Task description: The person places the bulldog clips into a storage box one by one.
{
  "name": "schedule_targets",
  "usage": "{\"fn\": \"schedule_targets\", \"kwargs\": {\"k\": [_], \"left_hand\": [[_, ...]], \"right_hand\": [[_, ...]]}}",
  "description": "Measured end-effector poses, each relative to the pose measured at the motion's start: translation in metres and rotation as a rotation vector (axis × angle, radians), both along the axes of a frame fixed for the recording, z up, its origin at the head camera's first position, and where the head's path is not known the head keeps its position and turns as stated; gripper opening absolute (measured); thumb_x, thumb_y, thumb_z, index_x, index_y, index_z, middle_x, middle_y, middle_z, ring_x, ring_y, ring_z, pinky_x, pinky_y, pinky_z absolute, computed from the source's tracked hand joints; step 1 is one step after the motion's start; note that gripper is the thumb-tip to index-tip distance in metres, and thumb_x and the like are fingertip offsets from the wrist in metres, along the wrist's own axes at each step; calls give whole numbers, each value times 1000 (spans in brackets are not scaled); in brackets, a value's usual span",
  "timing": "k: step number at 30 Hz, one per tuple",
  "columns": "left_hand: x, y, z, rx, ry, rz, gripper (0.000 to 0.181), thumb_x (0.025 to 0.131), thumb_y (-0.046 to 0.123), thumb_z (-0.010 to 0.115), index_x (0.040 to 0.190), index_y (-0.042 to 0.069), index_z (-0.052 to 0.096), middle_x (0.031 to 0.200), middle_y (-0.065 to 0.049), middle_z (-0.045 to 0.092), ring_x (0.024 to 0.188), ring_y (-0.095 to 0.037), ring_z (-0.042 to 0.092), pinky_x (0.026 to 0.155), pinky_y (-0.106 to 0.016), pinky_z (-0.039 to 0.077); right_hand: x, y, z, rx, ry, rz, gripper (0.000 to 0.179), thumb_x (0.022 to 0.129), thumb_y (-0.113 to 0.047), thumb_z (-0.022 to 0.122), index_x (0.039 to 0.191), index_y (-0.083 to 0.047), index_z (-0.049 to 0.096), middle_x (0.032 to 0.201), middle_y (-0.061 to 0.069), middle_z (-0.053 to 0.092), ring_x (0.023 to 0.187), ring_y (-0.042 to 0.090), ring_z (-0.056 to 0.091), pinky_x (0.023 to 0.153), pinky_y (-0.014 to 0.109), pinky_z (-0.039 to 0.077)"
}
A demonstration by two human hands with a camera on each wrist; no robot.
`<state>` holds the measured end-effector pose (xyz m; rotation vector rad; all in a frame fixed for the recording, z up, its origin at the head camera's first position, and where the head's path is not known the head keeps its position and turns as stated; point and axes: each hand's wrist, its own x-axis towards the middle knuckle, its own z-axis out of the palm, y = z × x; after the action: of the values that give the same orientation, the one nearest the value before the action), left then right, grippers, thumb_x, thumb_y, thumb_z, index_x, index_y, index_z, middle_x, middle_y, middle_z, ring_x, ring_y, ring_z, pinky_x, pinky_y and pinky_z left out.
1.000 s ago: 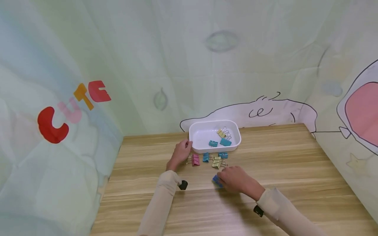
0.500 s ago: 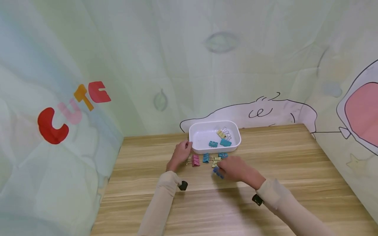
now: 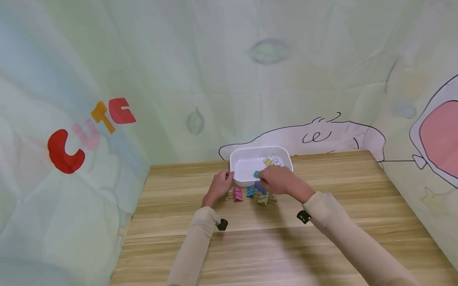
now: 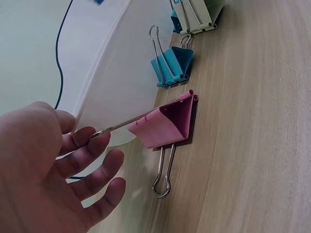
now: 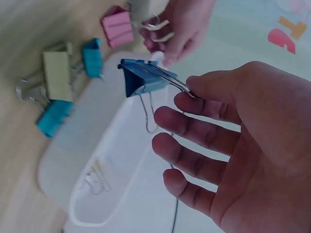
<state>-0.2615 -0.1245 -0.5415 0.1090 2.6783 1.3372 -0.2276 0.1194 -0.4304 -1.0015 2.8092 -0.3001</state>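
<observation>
Over the near side of the white tray (image 3: pixel 245 163), my right hand (image 3: pixel 280 180) pinches a blue binder clip (image 5: pixel 143 77) by one wire handle between thumb and index finger; its other handle hangs down. My left hand (image 3: pixel 219 186) pinches the rim at the tray's near left corner, thumb on top. In front of the tray lie a pink binder clip (image 4: pixel 165 121), a teal binder clip (image 4: pixel 174 65), a pale yellow binder clip (image 5: pixel 58 75) and another teal one (image 5: pixel 54 118). Inside the tray, a yellow binder clip (image 3: pixel 268 161) and a teal one (image 3: pixel 256 174) show; my right hand hides part of the tray.
The wooden table (image 3: pixel 179 198) runs to a printed fabric backdrop (image 3: pixel 200 79) behind the tray. More fabric stands along the left and right sides, close to the table's edges.
My right hand has carried the blue binder clip forward from the table, past the yellow clip, up to the tray's near rim. The left hand has stayed at the tray's corner.
</observation>
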Motion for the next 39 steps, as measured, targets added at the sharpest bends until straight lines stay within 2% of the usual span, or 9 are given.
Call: {"fn": "schedule_targets", "kwargs": {"k": [6,12,26,32,39], "left_hand": [[2,1,3,2,-4,7,33,113,31,45,110,2,62,90,-7,61,78,-20,54,67,-30,45],[4,0,7,13,-15,-1,35,113,32,45,111,2,62,91,-8,60,79,-21,54,69,-31,46],[3,2,3,0,-1,9,32,113,32,45,108,5,61,91,-7,61,80,-21,55,70,-32,46],[4,3,2,6,-14,1,33,113,32,43,109,5,61,92,-8,61,80,-20,55,69,-32,48],[2,2,2,-8,8,8,30,113,29,45,107,4,62,91,-8,62,80,-21,55,69,-33,47]], "right_hand": [[-17,-13,17,25,-20,-13,23,104,-23,63,82,-16,61,69,-4,53,64,15,49,55,32,40],[-30,-27,27,65,-17,-17,17,104,-24,63,91,-14,67,74,-2,58,66,16,53,57,30,43],[-51,-44,44,122,-21,-54,15,104,-25,64,102,-10,69,79,2,60,70,20,55,61,32,45],[-54,-45,51,135,18,-83,16,106,-25,61,99,-12,67,79,2,60,69,20,55,60,34,45],[-47,-43,58,112,8,-80,16,105,-27,63,98,-12,66,79,1,61,70,19,56,59,32,45]]}}
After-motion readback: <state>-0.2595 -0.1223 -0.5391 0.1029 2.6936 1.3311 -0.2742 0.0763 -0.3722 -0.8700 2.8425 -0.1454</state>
